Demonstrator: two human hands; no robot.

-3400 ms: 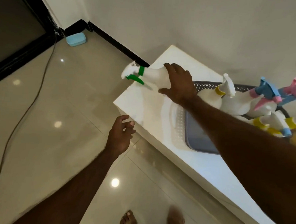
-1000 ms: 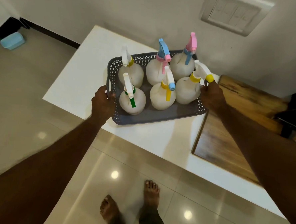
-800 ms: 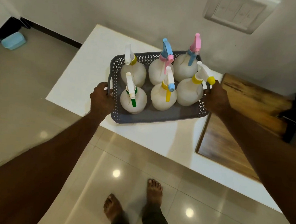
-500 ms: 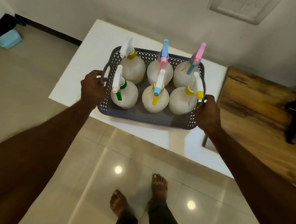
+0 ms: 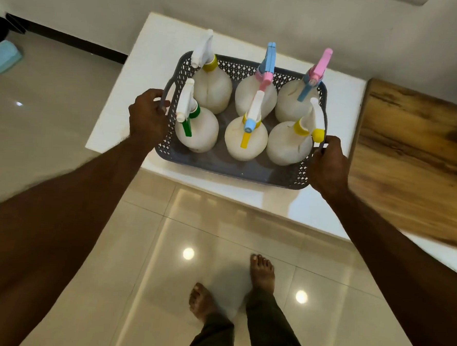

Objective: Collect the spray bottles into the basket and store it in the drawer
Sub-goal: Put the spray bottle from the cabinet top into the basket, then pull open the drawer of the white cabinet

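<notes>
Over the near edge of the white bench, I hold the grey basket by both ends: my left hand is wrapped around its left handle, my right hand grips the right rim. Six spray bottles stand upright inside in two rows of three, bodies touching. Whether the basket's base rests on the bench or is just lifted, I cannot quite tell. My bare feet stand on the glossy floor below.
</notes>
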